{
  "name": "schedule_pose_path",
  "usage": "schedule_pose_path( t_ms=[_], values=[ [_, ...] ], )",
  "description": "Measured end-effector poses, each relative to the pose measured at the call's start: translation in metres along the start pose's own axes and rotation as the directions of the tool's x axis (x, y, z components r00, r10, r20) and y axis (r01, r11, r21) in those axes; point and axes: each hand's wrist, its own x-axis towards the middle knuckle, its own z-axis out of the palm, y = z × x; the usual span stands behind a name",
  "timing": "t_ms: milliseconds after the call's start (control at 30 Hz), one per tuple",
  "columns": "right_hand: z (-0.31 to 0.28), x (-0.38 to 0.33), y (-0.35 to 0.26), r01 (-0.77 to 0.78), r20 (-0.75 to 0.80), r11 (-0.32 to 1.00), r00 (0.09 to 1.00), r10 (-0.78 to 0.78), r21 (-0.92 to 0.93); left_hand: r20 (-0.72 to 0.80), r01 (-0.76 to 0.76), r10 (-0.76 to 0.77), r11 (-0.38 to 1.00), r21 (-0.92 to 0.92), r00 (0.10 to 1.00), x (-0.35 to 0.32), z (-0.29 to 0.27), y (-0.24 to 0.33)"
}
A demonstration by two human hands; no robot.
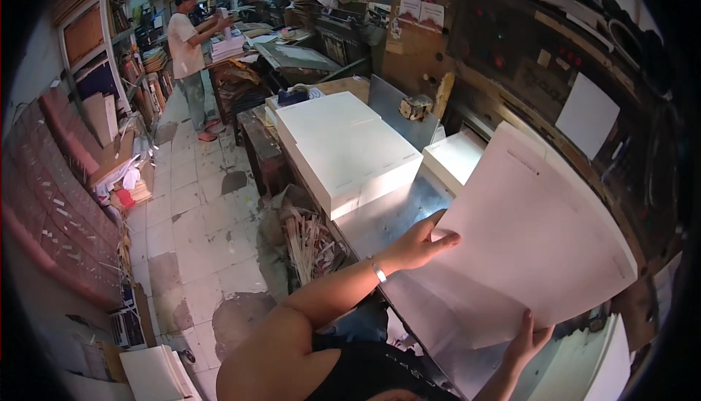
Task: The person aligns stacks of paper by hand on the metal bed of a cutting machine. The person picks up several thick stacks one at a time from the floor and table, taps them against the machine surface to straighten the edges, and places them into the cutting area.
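Note:
A large piece of white paper (529, 233), a sheet or a thin stack, is held up tilted over the metal work surface (350, 237). Its left edge is gripped by my left hand (420, 246), the thumb lying on the near face and the fingers partly hidden behind. At the lower edge my right hand (527, 342) grips the same paper, thumb in front and most fingers out of sight. Small print runs along the paper's top. To the left of it stands a tall block of stacked white paper (339, 142); a lower white stack (456, 158) lies behind.
A big dark machine (526, 58) rises behind the work surface. Paper offcuts (310, 244) fill a sack beside the table. More paper (584, 364) stands upright at lower right. Farther off, another person (191, 58) stands at a cluttered table. Shelves (98, 50) line the left wall.

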Motion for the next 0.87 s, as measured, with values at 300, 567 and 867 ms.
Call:
schedule_pose_path(
  t_ms=[300,567,867],
  values=[
    [-0.006,-0.002,0.027,0.048,0.052,0.998,0.997,-0.051,0.044,-0.008,-0.072,0.072,0.996,0.060,0.997,0.000,0.000,-0.003],
    [-0.057,0.119,-0.057,0.421,0.287,0.902,0.880,-0.380,-0.095,-0.023,-0.029,0.030,0.999,0.042,0.999,-0.001,0.000,0.000],
    [0.004,0.164,-0.243,0.468,0.634,0.603,0.769,0.083,-0.646,0.027,-0.053,0.051,0.997,0.061,0.998,0.001,-0.004,-0.013]
  ],
)
